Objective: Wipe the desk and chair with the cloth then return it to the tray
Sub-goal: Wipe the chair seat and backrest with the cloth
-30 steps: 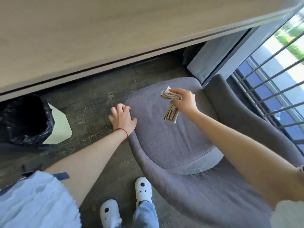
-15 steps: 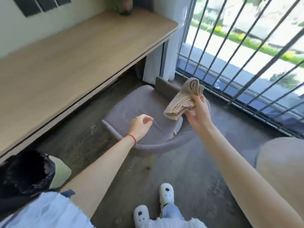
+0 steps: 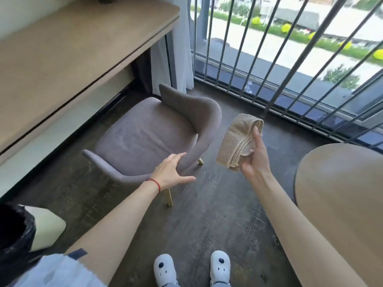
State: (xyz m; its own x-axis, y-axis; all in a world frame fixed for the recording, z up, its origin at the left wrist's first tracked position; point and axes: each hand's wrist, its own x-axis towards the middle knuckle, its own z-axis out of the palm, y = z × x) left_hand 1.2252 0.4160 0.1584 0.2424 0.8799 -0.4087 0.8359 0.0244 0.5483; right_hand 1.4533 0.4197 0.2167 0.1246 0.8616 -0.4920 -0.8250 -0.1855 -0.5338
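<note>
- The desk (image 3: 68,50) runs along the left wall, its wooden top bare in view; the chair sits just in front of it, turned side-on, likely so the person can get at its back.
- The grey chair (image 3: 145,133) stands on the dark wooden floor (image 3: 217,220), well apart from the barred window (image 3: 290,65) and the round table (image 3: 342,193) at the right edge.
- The left hand (image 3: 173,172) rests open on the chair's backrest edge, fingers spread, probably to steady or turn it.
- The right hand (image 3: 253,160) is closed around the folded beige cloth (image 3: 238,139), lifted clear of the chair, so wiping seems paused.
- No tray is in view; returning the cloth is not yet done.
</note>
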